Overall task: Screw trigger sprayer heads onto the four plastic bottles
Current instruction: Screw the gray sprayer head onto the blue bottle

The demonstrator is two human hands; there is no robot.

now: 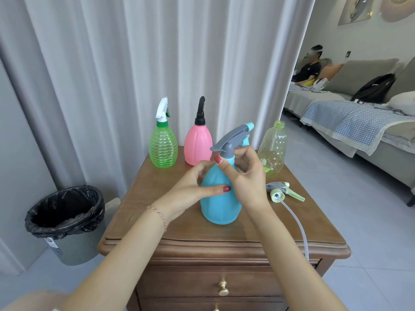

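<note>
Now both hands on blue bottle (221, 198).

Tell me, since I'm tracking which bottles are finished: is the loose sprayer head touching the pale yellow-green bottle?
Apart. The head view shows bare tabletop between the loose sprayer head, lying on its side, and the pale yellow-green bottle's base.
</note>
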